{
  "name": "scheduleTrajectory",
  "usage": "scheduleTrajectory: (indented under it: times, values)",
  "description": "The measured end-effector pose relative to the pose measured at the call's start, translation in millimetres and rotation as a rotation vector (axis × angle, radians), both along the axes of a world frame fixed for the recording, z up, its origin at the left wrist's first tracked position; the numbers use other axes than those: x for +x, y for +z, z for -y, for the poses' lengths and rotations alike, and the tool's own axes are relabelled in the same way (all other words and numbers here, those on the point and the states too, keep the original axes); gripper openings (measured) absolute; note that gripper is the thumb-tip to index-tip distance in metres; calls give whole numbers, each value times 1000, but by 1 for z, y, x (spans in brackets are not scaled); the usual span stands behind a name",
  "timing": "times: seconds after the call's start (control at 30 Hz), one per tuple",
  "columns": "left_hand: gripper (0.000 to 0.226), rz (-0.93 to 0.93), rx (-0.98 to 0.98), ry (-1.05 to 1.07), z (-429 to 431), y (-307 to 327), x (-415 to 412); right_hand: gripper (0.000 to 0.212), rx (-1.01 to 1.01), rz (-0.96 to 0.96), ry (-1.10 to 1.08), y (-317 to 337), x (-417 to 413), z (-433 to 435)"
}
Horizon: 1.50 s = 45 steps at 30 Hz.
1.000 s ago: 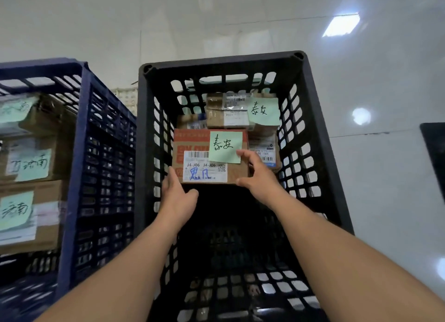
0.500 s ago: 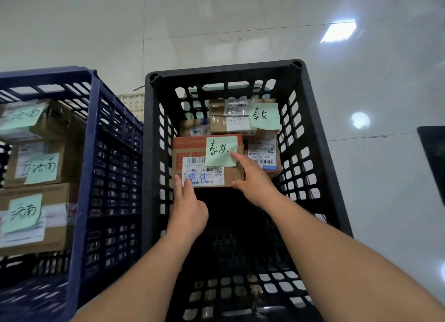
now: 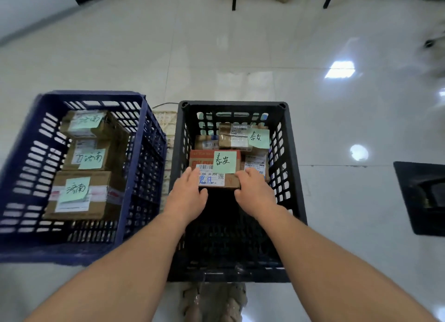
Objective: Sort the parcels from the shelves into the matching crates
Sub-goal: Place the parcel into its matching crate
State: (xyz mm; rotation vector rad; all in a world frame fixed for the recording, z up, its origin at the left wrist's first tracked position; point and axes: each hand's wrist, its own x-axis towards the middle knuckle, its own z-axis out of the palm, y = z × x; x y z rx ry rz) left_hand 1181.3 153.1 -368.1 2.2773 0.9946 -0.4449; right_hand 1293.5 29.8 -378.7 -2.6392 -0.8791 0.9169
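Both the left hand (image 3: 186,197) and the right hand (image 3: 255,194), fingers pressed together on top and thumbs at the near edge, pinched the front corners of the stiff, seemingly light cardboard parcel (image 3: 202,159) lying inside the black crate (image 3: 293,184), against other parcels (image 3: 237,139) behind.

L+R forearms (image 3: 134,261) bare; legwear (image 3: 212,302) below mottled tan-olive, camo-like (blurry, garment unclear).

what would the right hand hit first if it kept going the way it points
The right hand touches the orange-printed parcel at its near right corner; going on, it would likely press into that parcel first.
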Motion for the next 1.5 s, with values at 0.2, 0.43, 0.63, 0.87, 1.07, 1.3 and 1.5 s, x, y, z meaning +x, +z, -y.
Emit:
scheduleTrajectory:
  times: [0.2, 0.43, 0.63, 0.87, 1.07, 1.3, 1.5]
  values:
    - [66, 10, 84, -13, 8, 67, -31, 44, 18, 172, 160, 77, -21, -9]
    - [67, 7, 241, 60, 2, 119, -90, 42, 91, 293, 400, 135, -72, -40]
    - [68, -10, 332, 205, -14, 144, -154, 39, 170, 357, 558, 168, -126, -74]
    - [67, 31, 415, 433, -16, 179, -252, 38, 259, 398, 758, 204, -215, -106]
    - [68, -23, 473, 642, 18, 199, -391, 42, 329, 396, 985, 230, -347, -108]
    - [71, -120, 541, 834, 78, 215, -549, 50, 385, 438, 1243, 256, -497, -79]
    - [78, -212, 583, 946, 135, 225, -648, 64, 393, 508, 1403, 267, -599, -41]
